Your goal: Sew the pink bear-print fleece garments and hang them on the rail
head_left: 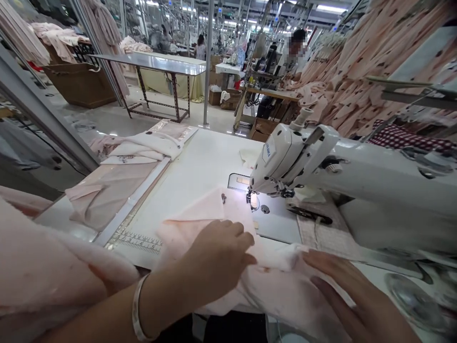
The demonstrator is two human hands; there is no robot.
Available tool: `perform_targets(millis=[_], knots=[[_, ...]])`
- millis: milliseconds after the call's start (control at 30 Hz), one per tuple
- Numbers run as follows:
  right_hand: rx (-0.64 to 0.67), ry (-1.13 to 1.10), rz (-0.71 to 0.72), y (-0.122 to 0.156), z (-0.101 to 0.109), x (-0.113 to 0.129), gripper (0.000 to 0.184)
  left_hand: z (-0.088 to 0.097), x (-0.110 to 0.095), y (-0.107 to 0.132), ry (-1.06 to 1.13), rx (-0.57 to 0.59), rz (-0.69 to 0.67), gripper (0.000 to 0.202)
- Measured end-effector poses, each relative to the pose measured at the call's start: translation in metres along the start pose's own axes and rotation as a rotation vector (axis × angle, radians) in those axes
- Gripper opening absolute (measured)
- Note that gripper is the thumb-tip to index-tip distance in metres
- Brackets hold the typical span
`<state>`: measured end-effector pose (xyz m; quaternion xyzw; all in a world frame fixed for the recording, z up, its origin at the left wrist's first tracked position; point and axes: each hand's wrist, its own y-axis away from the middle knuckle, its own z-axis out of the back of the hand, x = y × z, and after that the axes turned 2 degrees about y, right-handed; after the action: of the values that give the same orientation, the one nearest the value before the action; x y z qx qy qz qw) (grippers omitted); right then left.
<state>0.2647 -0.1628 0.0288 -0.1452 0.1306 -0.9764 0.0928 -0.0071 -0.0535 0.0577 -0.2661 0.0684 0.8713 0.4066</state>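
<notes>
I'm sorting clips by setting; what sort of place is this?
Probably a garment factory's sewing floor: a white sewing machine with pink fabric beside it, many pink cloth pieces hanging behind, and a long worktable farther back.

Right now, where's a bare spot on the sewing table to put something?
There's bare white tabletop between the folded white cloth and the sewing machine, beyond the pink cloth. It's crowded on the nearer side, where the left hand and right hand are on that pink cloth.
</notes>
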Motion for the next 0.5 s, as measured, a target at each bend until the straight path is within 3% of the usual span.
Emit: perform_targets(millis=[100, 200, 367, 500], knots=[[0.122, -0.033, 0.036, -0.030, -0.009, -0.009, 0.022, -0.013, -0.006, 0.001, 0.012, 0.114, -0.030, 0.019], [0.166, -0.060, 0.014, -0.045, -0.018, -0.021, 0.017, -0.011, -0.004, 0.000, 0.057, 0.191, -0.019, 0.009], [0.028, -0.088, -0.046, -0.043, -0.025, -0.033, 0.023, 0.006, -0.007, -0.010, -0.080, 0.096, 0.093, 0.017], [-0.083, -0.132, -0.055, -0.038, -0.020, -0.034, 0.018, -0.002, -0.011, -0.021, -0.080, 0.046, -0.011, 0.023]])
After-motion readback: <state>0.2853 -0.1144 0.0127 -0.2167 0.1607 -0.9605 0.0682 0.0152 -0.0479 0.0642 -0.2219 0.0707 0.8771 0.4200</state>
